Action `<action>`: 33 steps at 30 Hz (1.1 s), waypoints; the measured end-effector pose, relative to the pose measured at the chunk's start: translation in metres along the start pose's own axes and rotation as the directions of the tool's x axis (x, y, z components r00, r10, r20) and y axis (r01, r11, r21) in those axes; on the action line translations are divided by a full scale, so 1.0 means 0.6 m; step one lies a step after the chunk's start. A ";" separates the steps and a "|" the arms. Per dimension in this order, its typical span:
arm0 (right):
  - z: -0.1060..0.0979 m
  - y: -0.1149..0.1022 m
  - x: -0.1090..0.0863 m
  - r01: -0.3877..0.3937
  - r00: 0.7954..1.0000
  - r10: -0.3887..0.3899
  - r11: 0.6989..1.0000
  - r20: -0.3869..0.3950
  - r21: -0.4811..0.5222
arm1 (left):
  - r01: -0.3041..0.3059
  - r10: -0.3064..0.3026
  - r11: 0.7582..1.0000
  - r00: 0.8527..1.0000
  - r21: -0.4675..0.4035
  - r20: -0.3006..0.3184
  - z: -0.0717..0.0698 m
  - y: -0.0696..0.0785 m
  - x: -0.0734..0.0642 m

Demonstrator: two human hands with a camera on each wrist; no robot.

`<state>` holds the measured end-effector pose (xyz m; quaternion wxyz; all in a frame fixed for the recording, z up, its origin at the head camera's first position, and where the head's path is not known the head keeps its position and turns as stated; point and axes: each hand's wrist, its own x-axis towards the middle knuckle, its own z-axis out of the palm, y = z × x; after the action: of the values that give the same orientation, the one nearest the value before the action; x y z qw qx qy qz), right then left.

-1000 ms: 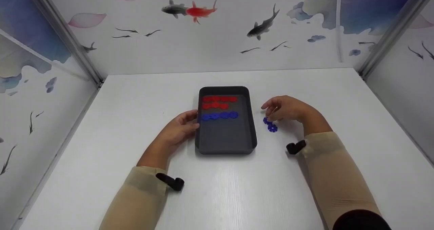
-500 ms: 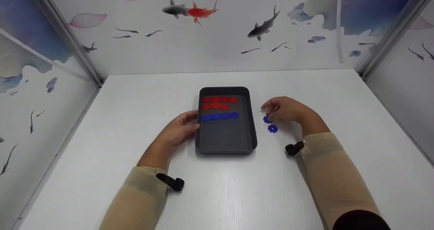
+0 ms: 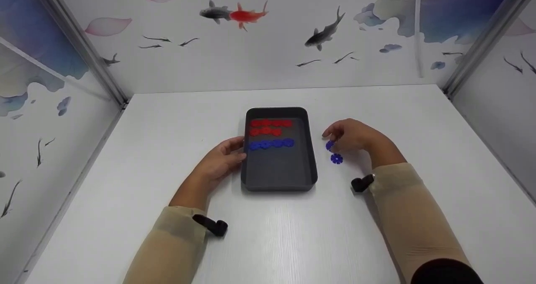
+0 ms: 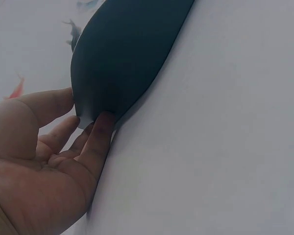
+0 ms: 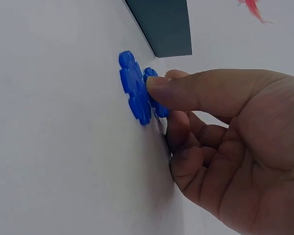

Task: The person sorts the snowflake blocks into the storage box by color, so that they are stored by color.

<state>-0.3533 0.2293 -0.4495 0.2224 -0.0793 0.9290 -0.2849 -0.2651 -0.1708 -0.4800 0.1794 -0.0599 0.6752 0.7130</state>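
My left hand (image 3: 215, 162) rests against the outer left wall of a dark grey tray (image 3: 278, 187); its thumb (image 4: 54, 105) and fingertips touch the wall in the left wrist view. Right of the tray, my right hand (image 3: 351, 135) pinches a blue notched interlocking disc (image 3: 329, 145) by its edge, low over the table. The thumb covers part of that disc (image 5: 161, 108) in the right wrist view. A second blue disc (image 3: 336, 158) lies flat on the table, just nearer to me. Inside the tray are two rows of red discs (image 3: 266, 130) and one row of blue discs (image 3: 277, 143).
The white table (image 3: 276, 242) reaches to a back wall (image 3: 276, 66) printed with fish. Side panels with metal posts (image 3: 90, 45) stand left and right. A black wrist camera (image 3: 362, 183) sits on each sleeve.
The pinched blue disc has slid slightly away from me and apart from the second disc, which it overlapped earlier. My right forearm has shifted slightly left. The left hand has stayed against the tray.
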 end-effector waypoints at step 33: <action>-0.001 -0.106 -0.040 0.242 0.970 -0.229 0.918 -0.079 0.313 | -0.014 0.014 1.000 1.000 -0.006 -0.002 0.001 -0.006 0.002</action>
<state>-0.3311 0.1836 -0.4042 0.1777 -0.1473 0.8583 -0.4582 -0.2650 -0.1700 -0.4837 0.1734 -0.0566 0.6737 0.7161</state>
